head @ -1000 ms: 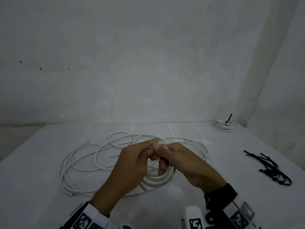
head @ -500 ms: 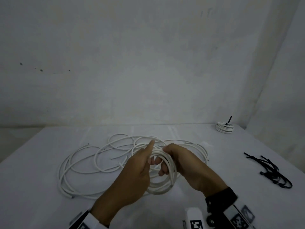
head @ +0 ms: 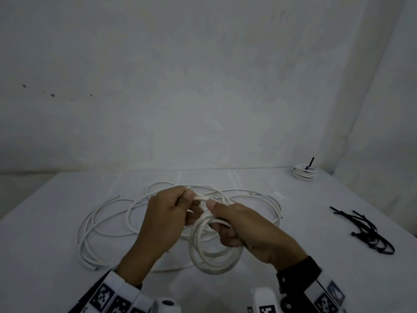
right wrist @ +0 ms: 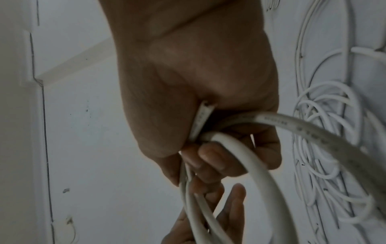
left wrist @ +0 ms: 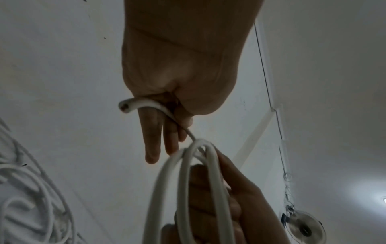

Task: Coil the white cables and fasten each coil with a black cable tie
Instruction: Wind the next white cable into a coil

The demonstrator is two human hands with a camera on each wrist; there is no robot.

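A small coil of white cable [head: 214, 251] hangs above the table, and my right hand [head: 228, 227] grips its loops in curled fingers. In the right wrist view the coil [right wrist: 240, 161] passes through my fist. My left hand [head: 180, 206] pinches the cable's free end [head: 200, 197] between thumb and forefinger just above the coil. In the left wrist view the cut cable end [left wrist: 133, 105] sticks out of my pinch, with the other fingers [left wrist: 154, 137] straight. Loose white cables [head: 108, 224] sprawl on the table behind both hands.
A finished white coil with a black tie [head: 304, 172] sits at the table's [head: 56, 279] far right corner. A bundle of black cable ties [head: 367, 231] lies at the right edge. A grey wall rises behind the table.
My right hand has lowered with the coil, which now hangs beneath it. My left hand has taken the cable's free end in a pinch above the coil.
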